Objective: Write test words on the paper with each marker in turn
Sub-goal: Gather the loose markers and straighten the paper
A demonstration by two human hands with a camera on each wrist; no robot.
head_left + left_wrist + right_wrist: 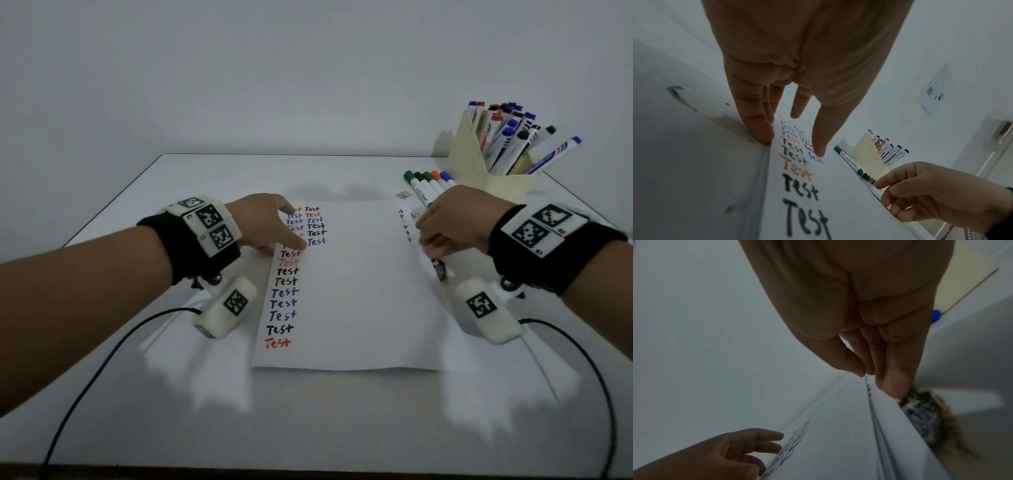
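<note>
A white paper (349,301) lies on the table, with columns of "Test" in black, red and blue down its left side. My left hand (270,226) lies at the sheet's upper left, its straight fingers (760,129) pressing down at the paper's edge. At the right edge my right hand (431,233) pinches the paper (838,443) between thumb and fingers (853,366), and that edge is lifted off the table. Neither hand holds a marker. Several capped markers (428,183) lie side by side just beyond the right hand.
A cream holder (479,164) full of markers stands at the back right. A dark speckled lump (920,415) sits under the lifted paper edge. Black cables (102,349) trail from both wrists toward the table's front edge.
</note>
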